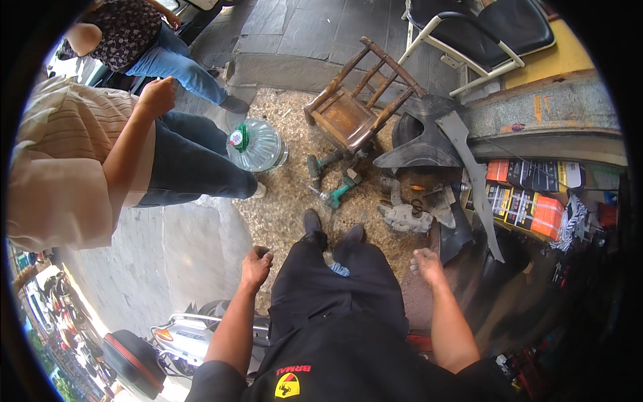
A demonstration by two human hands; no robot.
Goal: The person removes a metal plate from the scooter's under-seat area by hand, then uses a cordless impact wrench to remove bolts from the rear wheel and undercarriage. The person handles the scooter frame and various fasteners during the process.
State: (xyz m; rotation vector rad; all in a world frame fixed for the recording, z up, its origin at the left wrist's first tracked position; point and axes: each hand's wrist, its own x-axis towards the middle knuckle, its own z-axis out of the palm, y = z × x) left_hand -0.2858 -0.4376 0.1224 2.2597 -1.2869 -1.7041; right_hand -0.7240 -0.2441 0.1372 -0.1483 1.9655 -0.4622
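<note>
My left hand [256,267] hangs beside my left thigh with its fingers curled in, and nothing shows in it. On the other side my right hand [426,266] is held off my right leg, fingers bent toward the palm, also with nothing visible in it. Neither hand touches anything. On the pebbled floor ahead of my shoes lie a green cordless drill [340,190] and a second, darker cordless power tool [323,165]. Dirty grey metal parts [406,216] lie ahead of my right hand, next to a black plastic panel [429,137].
A small wooden chair [345,114] stands beyond the tools. Left of it is a large clear water bottle [258,147], near a standing person [74,161]. Stacked boxes [522,208] line a shelf at right. A parked scooter [191,338] is behind my left arm.
</note>
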